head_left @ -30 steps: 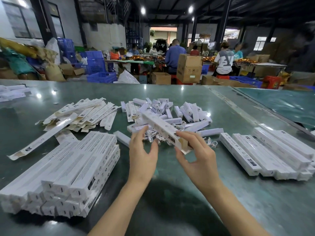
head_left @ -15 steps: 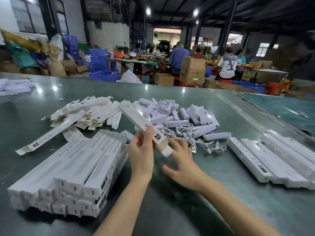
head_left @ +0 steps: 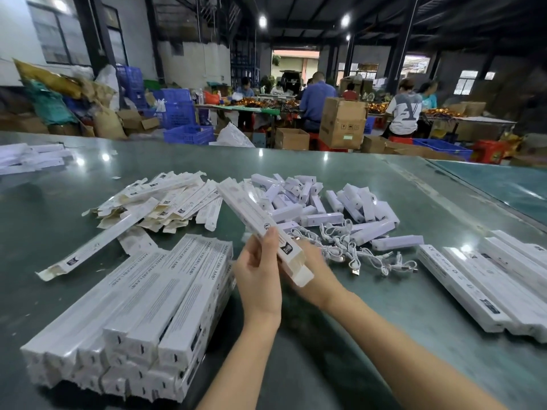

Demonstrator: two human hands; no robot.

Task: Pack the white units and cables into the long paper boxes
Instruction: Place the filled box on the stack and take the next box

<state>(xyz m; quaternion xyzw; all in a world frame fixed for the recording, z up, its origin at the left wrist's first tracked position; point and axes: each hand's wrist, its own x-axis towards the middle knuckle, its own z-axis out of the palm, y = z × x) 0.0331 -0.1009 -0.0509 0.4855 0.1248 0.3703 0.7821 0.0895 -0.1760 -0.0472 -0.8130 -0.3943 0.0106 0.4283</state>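
Observation:
My left hand (head_left: 260, 273) grips a long white paper box (head_left: 254, 220) near its open near end, holding it slanted above the table. My right hand (head_left: 316, 270) lies under and behind that end, partly hidden by the box; its fingers cannot be made out. Beyond the box lies a heap of white units (head_left: 313, 202), with a tangle of white cables (head_left: 355, 247) in front of it. A pile of flat, unfolded boxes (head_left: 165, 199) is at the back left.
A stack of closed boxes (head_left: 142, 309) fills the near left of the green table (head_left: 340, 350). Another row of long boxes (head_left: 488, 279) lies at the right. One opened box (head_left: 97, 241) lies alone at the left. People work at tables far behind.
The box has swung left and nearer, its open end now low by my hands. My right hand has slid under that end.

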